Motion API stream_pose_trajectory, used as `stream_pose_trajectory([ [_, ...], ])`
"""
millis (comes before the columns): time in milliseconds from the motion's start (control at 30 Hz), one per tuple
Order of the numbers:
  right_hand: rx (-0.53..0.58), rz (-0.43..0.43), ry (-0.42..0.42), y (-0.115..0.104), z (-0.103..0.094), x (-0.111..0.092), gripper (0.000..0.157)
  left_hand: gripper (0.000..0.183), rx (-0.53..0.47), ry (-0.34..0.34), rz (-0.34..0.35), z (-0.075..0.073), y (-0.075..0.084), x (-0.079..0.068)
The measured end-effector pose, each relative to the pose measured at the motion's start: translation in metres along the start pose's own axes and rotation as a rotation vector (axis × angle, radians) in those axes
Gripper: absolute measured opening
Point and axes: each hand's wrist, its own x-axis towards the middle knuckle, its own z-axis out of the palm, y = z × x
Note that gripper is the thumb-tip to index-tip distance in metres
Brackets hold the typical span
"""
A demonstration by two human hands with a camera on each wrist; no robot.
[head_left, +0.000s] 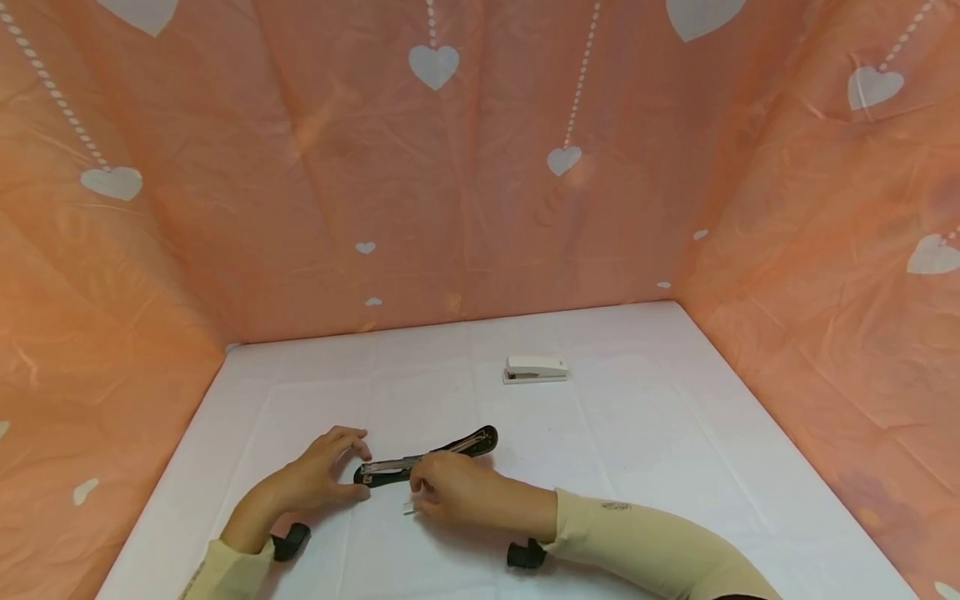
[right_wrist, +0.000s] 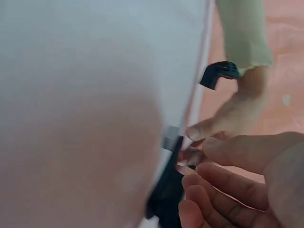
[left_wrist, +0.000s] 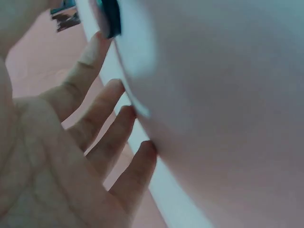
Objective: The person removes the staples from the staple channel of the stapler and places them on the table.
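A black stapler (head_left: pixel 386 473), spread out flat with its metal rail showing, lies on the white table. At its left end is my left hand (head_left: pixel 318 473), thumb and index finger to either side of it; the left wrist view has the fingers (left_wrist: pixel 135 178) spread and fairly straight. Over the stapler's middle, my right hand (head_left: pixel 457 487) has its fingers bent and hides part of it. A small shiny metal piece (right_wrist: pixel 192 156) shows by its thumb and index fingertips; I cannot tell whether they pinch it. A short silver staple strip (head_left: pixel 408 507) lies beside that hand.
Farther back on the table (head_left: pixel 637 417) stands a white stapler (head_left: pixel 536 369). Orange curtains (head_left: pixel 480 183) with white hearts rise along the back and both sides. Black wrist cameras (head_left: pixel 291 542) sit below each wrist.
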Motion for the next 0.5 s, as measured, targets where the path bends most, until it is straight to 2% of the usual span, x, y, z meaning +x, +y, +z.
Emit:
stream_pose_trajectory([
  [233,0.118,0.044,0.077,0.004,-0.028,-0.01,0.014,0.041,-0.012,-0.048,-0.033,-0.011,0.005,0.004],
  [367,0.156,0.039,0.138,0.01,-0.044,-0.016,0.014,0.046,-0.015,-0.041,-0.086,-0.018,0.014,0.011],
  [500,0.142,0.026,0.2,0.021,-0.06,-0.022,0.014,0.056,0.043,-0.013,-0.105,-0.021,0.024,0.022],
])
